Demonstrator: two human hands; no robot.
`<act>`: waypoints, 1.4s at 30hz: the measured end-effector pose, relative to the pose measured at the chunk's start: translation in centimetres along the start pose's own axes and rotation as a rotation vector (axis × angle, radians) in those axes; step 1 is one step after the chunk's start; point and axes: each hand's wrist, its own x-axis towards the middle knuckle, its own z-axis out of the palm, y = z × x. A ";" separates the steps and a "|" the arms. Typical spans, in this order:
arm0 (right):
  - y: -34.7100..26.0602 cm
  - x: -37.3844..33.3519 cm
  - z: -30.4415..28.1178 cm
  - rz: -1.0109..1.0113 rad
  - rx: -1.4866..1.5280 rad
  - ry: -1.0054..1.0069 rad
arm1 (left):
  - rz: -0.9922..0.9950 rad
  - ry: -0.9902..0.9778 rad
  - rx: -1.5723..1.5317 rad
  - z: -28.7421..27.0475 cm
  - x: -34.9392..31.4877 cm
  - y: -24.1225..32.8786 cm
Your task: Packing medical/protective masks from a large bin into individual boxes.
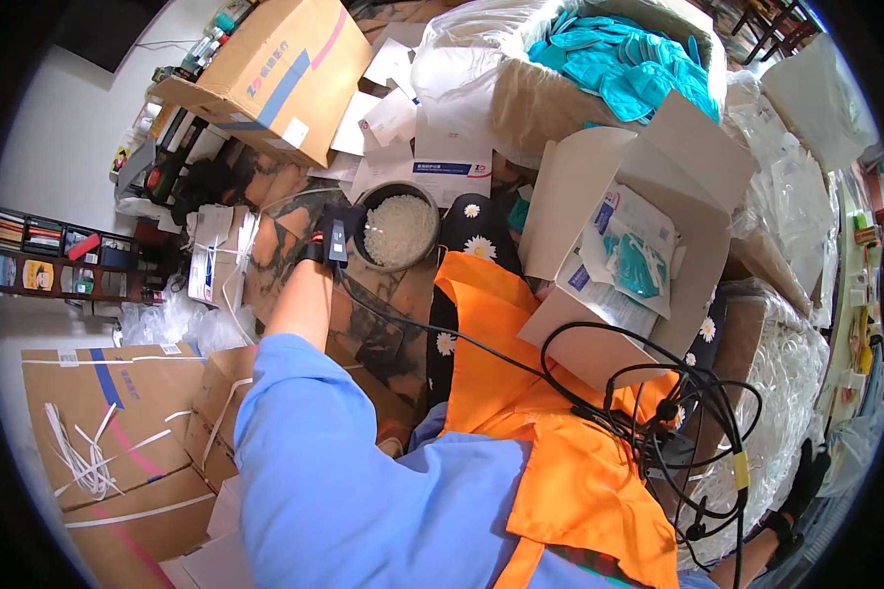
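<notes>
My left hand (344, 224), in a black glove with a small device strapped on its back, is at the left side of a round grey bucket (361, 253). Many small whitish pieces (400, 231) fill the bucket. The left fingers are dark against the rim, so their grip is unclear. Far out to the right, my right hand (808, 476), also black-gloved, has its fingers stretched apart beside clear plastic bags (855, 452). In front of me an open carton (697, 147) tilts on my lap, holding clear-and-white packets (629, 260) with a teal mask inside.
A lined box (521, 108) heaped with teal masks (629, 64) stands ahead. Large cardboard boxes (275, 69) sit at the far left and near left (118, 442). Black cables (658, 422) loop over my orange apron (501, 304). Flattened white cartons (452, 167) lie beyond the bucket.
</notes>
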 end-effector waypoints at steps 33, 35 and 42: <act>-45.4 -10.5 6.3 -1.049 0.259 -0.366 | 0.539 0.192 0.052 -8.2 5.9 44.6; -44.7 -9.9 5.7 -1.006 0.321 -0.292 | 0.515 0.204 0.001 -8.6 6.1 44.8; -42.2 -10.8 2.1 -0.654 1.056 -0.264 | 0.447 0.303 -0.549 -12.9 5.0 45.4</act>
